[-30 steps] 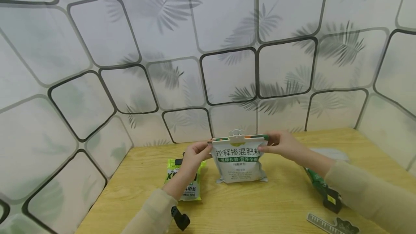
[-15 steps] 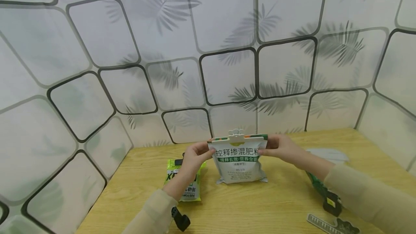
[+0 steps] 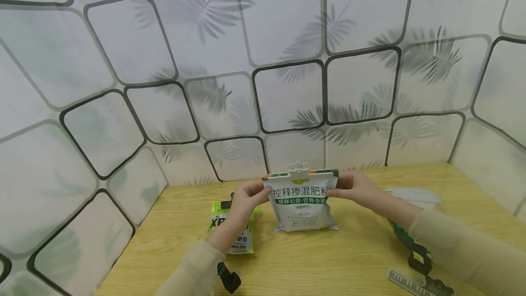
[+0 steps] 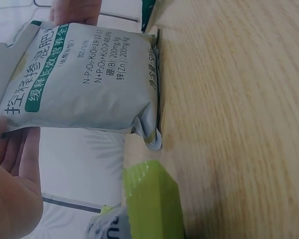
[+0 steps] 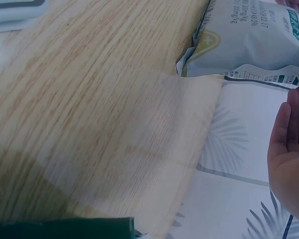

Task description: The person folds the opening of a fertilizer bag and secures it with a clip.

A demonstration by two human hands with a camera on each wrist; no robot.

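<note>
A white fertilizer bag [image 3: 304, 211] with a green band and printed characters stands upright near the middle of the table. Across its folded top runs a white bag clip [image 3: 298, 175] with a scalloped tab. My left hand [image 3: 245, 201] pinches the bag's upper left corner, thumb in front and fingers behind. At the upper right corner, my right hand [image 3: 356, 187] does the same. The left wrist view shows the bag [image 4: 89, 82] sideways, its bottom edge at the table. In the right wrist view, fingers of the right hand [image 5: 291, 154] extend behind the bag; the thumb is out of sight.
Left of the bag lies a lime-green packet [image 3: 242, 243] with a black clip, partly behind my left forearm. A small black object [image 3: 228, 278] lies nearer. At right are a green pouch [image 3: 398, 233], a black-and-yellow clip [image 3: 420, 259] and a ruler-like strip [image 3: 417, 282]. A patterned wall [image 3: 287, 104] rises behind.
</note>
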